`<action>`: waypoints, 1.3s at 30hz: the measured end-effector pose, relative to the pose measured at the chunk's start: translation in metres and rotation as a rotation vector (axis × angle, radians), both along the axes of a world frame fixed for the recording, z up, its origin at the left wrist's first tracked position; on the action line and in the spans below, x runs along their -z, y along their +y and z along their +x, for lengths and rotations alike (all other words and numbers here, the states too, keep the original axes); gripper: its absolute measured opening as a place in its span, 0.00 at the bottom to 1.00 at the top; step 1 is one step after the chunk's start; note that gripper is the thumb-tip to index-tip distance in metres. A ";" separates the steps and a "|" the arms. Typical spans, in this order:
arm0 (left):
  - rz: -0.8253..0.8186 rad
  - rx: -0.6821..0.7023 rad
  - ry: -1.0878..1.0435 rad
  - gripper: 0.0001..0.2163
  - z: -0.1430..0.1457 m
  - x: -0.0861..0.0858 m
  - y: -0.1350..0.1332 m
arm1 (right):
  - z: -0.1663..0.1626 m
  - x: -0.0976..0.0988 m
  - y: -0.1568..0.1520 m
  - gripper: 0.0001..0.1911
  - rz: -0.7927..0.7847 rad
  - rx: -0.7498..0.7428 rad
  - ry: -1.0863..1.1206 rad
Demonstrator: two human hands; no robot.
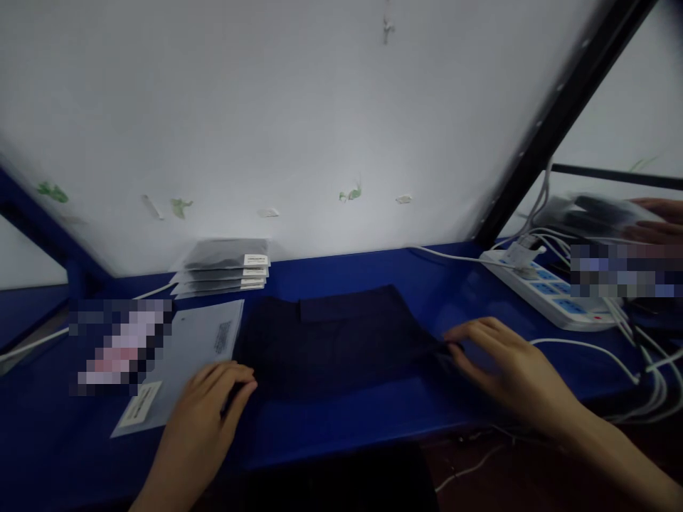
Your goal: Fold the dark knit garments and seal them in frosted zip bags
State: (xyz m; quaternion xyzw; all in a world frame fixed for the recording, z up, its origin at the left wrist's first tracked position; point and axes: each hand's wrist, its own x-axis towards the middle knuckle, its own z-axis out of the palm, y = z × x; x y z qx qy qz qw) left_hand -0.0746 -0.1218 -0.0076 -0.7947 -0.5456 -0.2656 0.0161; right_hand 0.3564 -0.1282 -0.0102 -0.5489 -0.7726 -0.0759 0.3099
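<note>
Straightening dark cloth (331,348), it seems, you pinch its right end in your right hand (504,363), left hand (200,409) half-curled, hold unclear, with even tension likely needed next.

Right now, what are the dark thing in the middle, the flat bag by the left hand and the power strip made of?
The dark thing looks like soft, matte fabric: it bunches where the right hand pinches it. The flat bag is probably thin, frosted plastic, from its grey, cloudy face. The power strip seems hard, smooth plastic, judging by its stiff-looking white case.
</note>
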 end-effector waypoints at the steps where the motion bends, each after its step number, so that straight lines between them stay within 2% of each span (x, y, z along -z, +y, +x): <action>1: -0.018 -0.047 -0.018 0.14 0.003 -0.007 0.005 | -0.003 -0.003 0.007 0.07 0.017 0.051 0.041; 5: -0.078 -0.250 0.051 0.11 0.022 -0.040 0.035 | -0.015 -0.013 0.053 0.08 0.004 0.186 0.128; 8: -0.084 -0.327 0.212 0.09 0.036 -0.055 0.066 | -0.022 -0.014 0.097 0.08 -0.094 0.226 0.157; 11: -0.048 -0.336 0.358 0.10 0.042 -0.050 0.098 | -0.029 -0.007 0.132 0.09 -0.190 0.272 0.140; 14: -0.084 -0.278 0.442 0.10 0.038 -0.032 0.122 | -0.034 0.007 0.150 0.11 -0.276 0.260 0.067; 18: -0.086 -0.236 0.394 0.08 0.029 -0.009 0.135 | -0.035 0.028 0.151 0.15 -0.278 0.271 0.009; 23: -0.073 -0.220 0.266 0.08 0.026 -0.002 0.132 | -0.026 0.042 0.148 0.15 -0.197 0.209 0.118; 31: -0.073 -0.218 0.195 0.08 0.027 -0.002 0.128 | -0.021 0.039 0.138 0.13 -0.157 0.206 0.324; 39: -0.063 -0.208 0.164 0.08 0.029 0.002 0.128 | -0.023 0.038 0.135 0.13 -0.159 0.251 0.404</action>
